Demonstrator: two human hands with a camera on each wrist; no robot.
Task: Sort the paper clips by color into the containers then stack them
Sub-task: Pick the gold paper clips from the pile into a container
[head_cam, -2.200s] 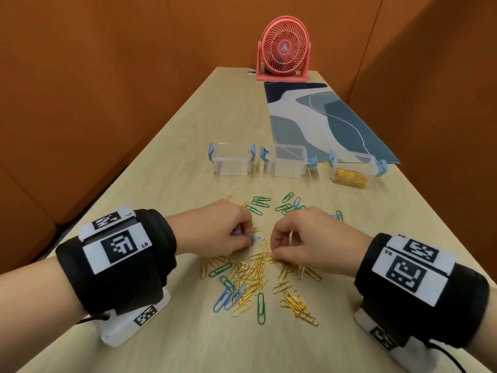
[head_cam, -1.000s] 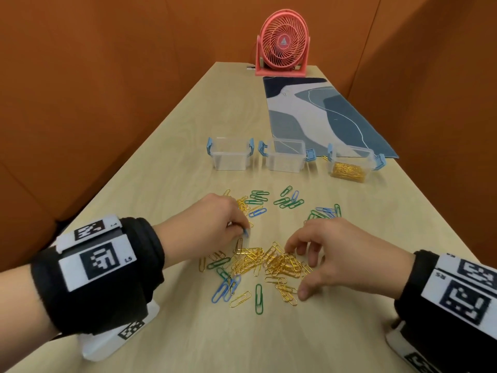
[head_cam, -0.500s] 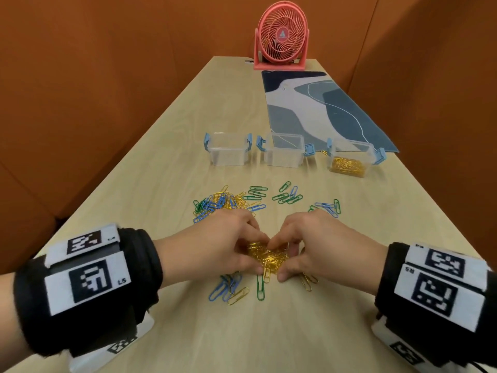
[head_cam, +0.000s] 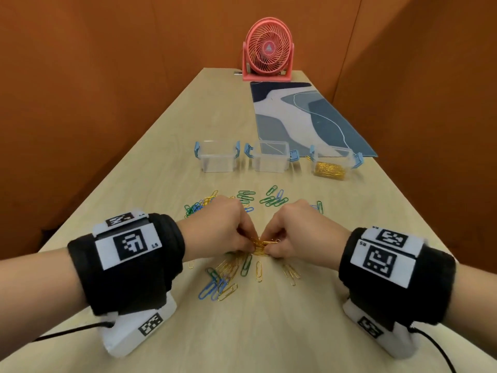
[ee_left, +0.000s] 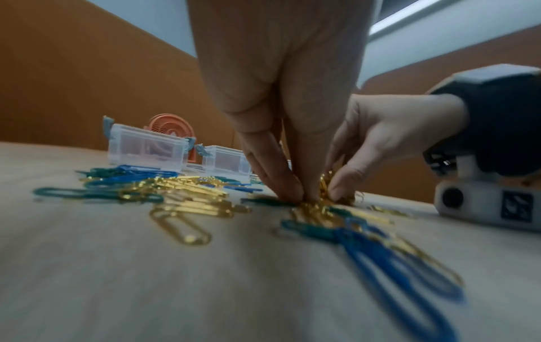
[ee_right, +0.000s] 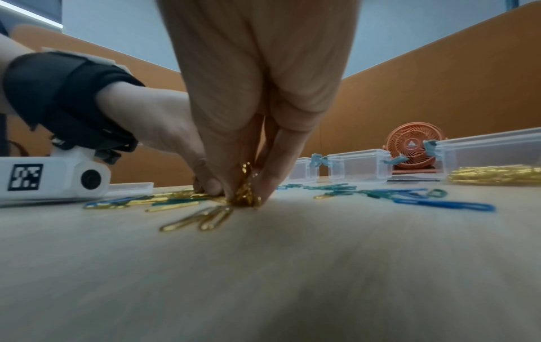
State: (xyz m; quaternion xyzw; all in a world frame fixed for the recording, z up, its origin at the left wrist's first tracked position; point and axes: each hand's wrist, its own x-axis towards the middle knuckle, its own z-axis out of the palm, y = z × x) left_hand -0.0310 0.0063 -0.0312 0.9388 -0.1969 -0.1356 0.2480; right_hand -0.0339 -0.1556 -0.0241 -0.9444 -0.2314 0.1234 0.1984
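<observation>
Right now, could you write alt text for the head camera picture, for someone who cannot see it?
Left hand and right hand pinch a bunch of gold paper clips on a wooden table strewn with blue, green and gold clips. Beyond stand three clear containers; the rightmost container holds gold clips.

Gold paper clips (head_cam: 261, 246) bunched in small heap on table, pinched from both sides.
Loose blue, green, gold clips (head_cam: 223, 278) scattered around.
Three clear containers (head_cam: 271, 159) in row behind; right container (head_cam: 331, 165) holds gold clips.
</observation>
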